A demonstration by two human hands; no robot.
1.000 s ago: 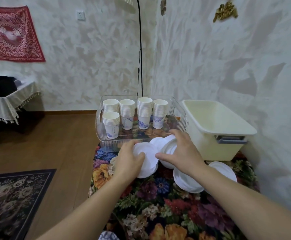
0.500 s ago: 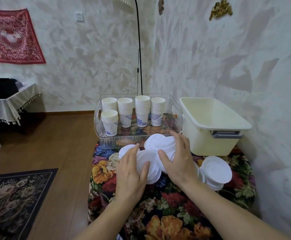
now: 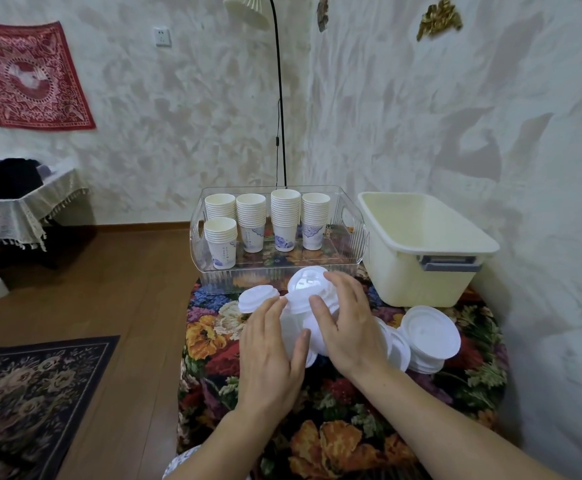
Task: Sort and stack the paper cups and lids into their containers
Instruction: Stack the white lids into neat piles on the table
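Observation:
Several white plastic lids (image 3: 303, 289) lie bunched on the flowered tablecloth (image 3: 352, 427), in front of the clear bin. My left hand (image 3: 269, 355) rests flat on the left side of the bunch with its fingers straight. My right hand (image 3: 346, 327) curls over the bunch, thumb and fingers around a tilted lid stack. One lid (image 3: 256, 297) pokes out beyond my left fingertips. A second lid stack (image 3: 428, 336) sits to the right. The clear bin (image 3: 213, 282) holds several stacks of paper cups (image 3: 284, 216). The cream tub (image 3: 417, 275) looks empty.
The table stands in a corner, with the wall close on the right. A floor lamp pole (image 3: 281, 116) rises behind the clear bin. Wooden floor and a dark rug (image 3: 33, 386) lie to the left, beyond them a covered side table (image 3: 12, 209).
Both hands have drawn the lids toward me and closer together. The lid stack under my right hand now tilts up.

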